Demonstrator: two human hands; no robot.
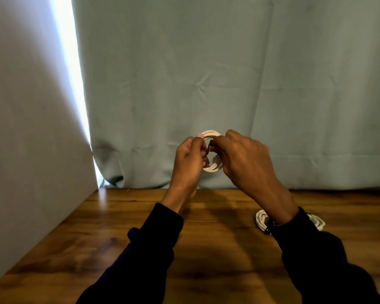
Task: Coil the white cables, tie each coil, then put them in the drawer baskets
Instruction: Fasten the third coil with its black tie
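Nearest, two dark sleeves (154, 244) reaching out over a brown wooden table (110, 249). Raised above its far edge, both hands close together around one white coil (211, 134), held upright in the air in front of the curtain. Left hand (188, 160) curled on the coil's left side, fingers wrapped round the loops. Right hand (242, 157) gripping the right side, fingertips pinching a small dark tie (210, 147) at the coil's inner edge. On the table at right, a second coil (261, 219), partly hidden behind the right wrist. Behind, a grey-green curtain (228, 73); at left, a pale wall (26, 128) with a bright strip of light beside it.
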